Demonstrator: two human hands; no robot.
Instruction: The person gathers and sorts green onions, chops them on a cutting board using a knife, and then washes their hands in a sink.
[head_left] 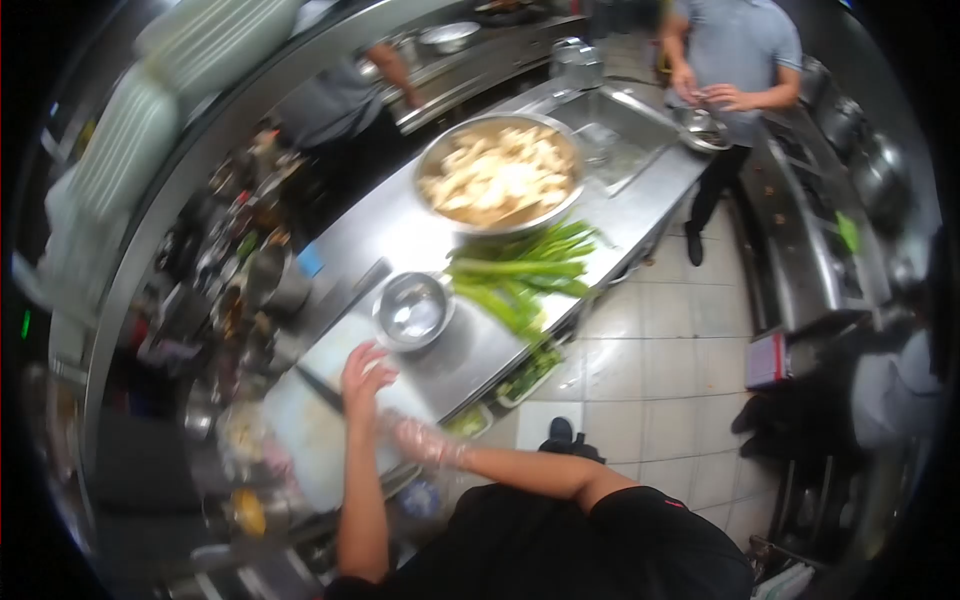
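My left hand (368,374) is over the white cutting board (310,440), its fingers apart and curved, with nothing visible in them. Just below it, my right hand (425,441) wears a clear plastic glove; its fingers are blurred, so their grip cannot be made out. A dark knife (318,387) lies on the board, partly hidden by my left hand and wrist. Beyond my left hand stands a round metal bowl (413,311). Leafy green stalks (525,272) lie on the steel counter past the bowl.
A large metal bowl (428,205) of pale chunks stands farther up the counter, before a sink (640,140). A person in grey (745,60) stands beyond the sink, hands over a small bowl. Another person (335,105) is behind the counter. Stacked dishes (120,140) are at upper left.
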